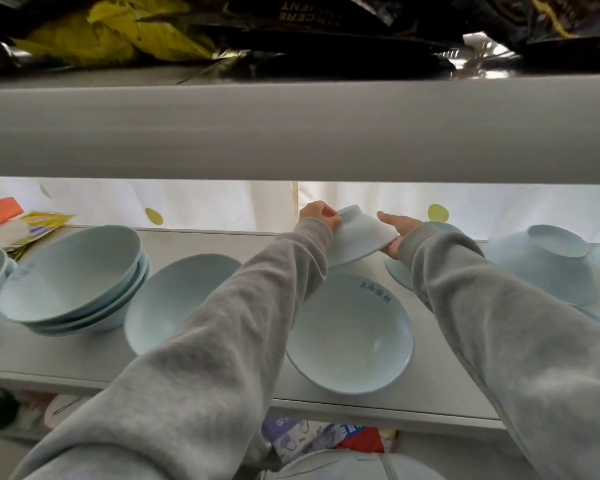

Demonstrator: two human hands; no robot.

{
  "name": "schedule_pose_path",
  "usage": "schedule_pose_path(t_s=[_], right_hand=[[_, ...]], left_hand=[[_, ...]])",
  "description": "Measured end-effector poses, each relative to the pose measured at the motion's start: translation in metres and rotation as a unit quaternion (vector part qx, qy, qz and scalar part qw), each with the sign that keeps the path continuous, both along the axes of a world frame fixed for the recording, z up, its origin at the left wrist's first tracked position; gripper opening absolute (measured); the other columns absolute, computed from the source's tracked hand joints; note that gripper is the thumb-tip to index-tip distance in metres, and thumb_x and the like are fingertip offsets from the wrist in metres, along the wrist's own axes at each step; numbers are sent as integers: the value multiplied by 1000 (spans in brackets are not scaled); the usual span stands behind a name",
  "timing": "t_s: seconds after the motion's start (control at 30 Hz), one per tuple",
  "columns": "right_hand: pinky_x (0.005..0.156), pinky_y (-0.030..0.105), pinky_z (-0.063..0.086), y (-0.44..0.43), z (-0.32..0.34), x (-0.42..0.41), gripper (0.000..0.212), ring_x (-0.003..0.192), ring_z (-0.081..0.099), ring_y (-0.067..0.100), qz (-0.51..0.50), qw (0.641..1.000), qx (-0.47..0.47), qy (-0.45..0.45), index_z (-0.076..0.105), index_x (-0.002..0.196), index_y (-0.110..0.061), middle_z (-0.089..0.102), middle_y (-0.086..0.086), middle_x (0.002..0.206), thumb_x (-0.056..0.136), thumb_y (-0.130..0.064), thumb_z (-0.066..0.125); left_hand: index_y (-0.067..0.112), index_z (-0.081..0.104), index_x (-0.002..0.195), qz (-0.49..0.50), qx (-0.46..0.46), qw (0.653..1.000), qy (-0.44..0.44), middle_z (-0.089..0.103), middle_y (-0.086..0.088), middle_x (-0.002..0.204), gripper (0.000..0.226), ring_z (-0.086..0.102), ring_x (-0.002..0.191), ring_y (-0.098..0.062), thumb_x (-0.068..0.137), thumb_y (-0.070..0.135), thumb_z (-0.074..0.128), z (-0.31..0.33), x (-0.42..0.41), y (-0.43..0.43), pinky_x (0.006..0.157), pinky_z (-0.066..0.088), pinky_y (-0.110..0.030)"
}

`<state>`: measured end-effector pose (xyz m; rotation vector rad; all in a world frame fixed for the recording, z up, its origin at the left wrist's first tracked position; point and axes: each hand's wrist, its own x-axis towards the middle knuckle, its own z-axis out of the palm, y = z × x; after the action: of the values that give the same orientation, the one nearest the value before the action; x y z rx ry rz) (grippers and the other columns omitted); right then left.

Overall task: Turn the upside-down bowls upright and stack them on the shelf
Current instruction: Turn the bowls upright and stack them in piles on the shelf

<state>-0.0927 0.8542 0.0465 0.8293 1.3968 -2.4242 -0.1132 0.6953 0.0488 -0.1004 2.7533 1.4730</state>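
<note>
While tilted foot-up at twelve o'clock, the small pale-blue ceramic bowl (359, 237) is gripped between left hand (317, 216) and right hand (397, 233). The flip is judged under way. Rotation upright, then nesting onto the upright stack (73, 282) at nine o'clock, is required.

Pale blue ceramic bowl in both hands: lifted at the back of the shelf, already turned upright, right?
Not upright. The head view shows the pale blue ceramic bowl still foot-up and tilted, rim facing down, held by the left hand and right hand at the back of the white shelf.
</note>
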Motion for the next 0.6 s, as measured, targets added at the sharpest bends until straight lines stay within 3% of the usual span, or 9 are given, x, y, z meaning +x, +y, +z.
schedule_pose_path(t_s=[0.07, 0.13, 0.2, 0.27, 0.4, 0.43, 0.5, 0.53, 0.6], right_hand=[[86, 34, 55, 0, -4, -8, 23, 81, 60, 24, 8, 997, 78, 14, 59, 107, 1, 59, 12, 97, 89, -13, 60], [95, 31, 47, 2, -1, -9, 7, 76, 58, 20, 8, 995, 55, 83, 59, 89, -4, 60, 9, 92, 92, -8, 54], [90, 37, 50, 6, 6, -8, 7, 79, 60, 21, 15, 986, 45, 157, 58, 88, -9, 62, 8, 90, 91, -5, 54], [79, 40, 54, 10, 12, -3, 15, 79, 62, 24, 56, 968, 94, 226, 61, 91, -14, 66, 6, 88, 86, 0, 57], [58, 30, 57, 22, 25, 7, 28, 62, 69, 16, 191, 923, 190, 273, 74, 75, -17, 73, -4, 67, 59, 6, 75], [57, 27, 56, 26, 28, 8, 30, 58, 68, 13, 235, 904, 234, 269, 75, 69, -18, 72, -5, 64, 50, 5, 79], [58, 23, 54, 30, 38, 14, 28, 55, 64, 10, 313, 853, 327, 261, 76, 65, -20, 70, -7, 60, 45, 0, 76], [64, 23, 53, 29, 43, 18, 31, 61, 64, 9, 341, 828, 361, 260, 77, 70, -20, 70, -9, 64, 44, -3, 77], [88, 26, 45, 28, 52, 27, 47, 94, 61, 9, 366, 791, 419, 255, 75, 96, -8, 70, -6, 92, 50, 3, 78]], left_hand=[[1, 67, 104, 0, 26, 1000, 15, 62, -7, 94, 21, 54, 87, -17, 85, 9, 63, 2, 6, 2, 86, 43, -20], [3, 68, 100, 1, 45, 999, 30, 59, -4, 89, 19, 54, 83, -16, 84, 13, 66, 2, 9, 0, 81, 44, -20], [7, 66, 93, 8, 99, 995, 30, 59, -5, 89, 18, 55, 83, -20, 85, 23, 66, 8, 12, -3, 84, 50, -26], [13, 57, 98, 34, 216, 976, 2, 55, -8, 104, 26, 54, 97, -25, 90, 38, 58, 18, 14, -4, 92, 51, -46], [24, 23, 147, 64, 485, 858, -157, 27, -6, 151, 78, 33, 136, -33, 85, 71, 31, 36, 22, -13, 92, 40, -65], [25, 20, 149, 53, 510, 839, -182, 27, -8, 151, 85, 33, 135, -38, 82, 76, 27, 35, 23, -18, 91, 39, -66], [26, 26, 148, 26, 494, 844, -209, 39, -12, 138, 91, 39, 128, -43, 77, 82, 24, 29, 28, -26, 87, 40, -67], [27, 28, 147, 16, 476, 853, -215, 41, -12, 132, 92, 40, 126, -43, 75, 84, 25, 26, 31, -28, 86, 40, -68], [31, 28, 146, 7, 458, 862, -216, 37, -10, 136, 90, 37, 129, -44, 73, 84, 28, 18, 36, -27, 90, 35, -71]])
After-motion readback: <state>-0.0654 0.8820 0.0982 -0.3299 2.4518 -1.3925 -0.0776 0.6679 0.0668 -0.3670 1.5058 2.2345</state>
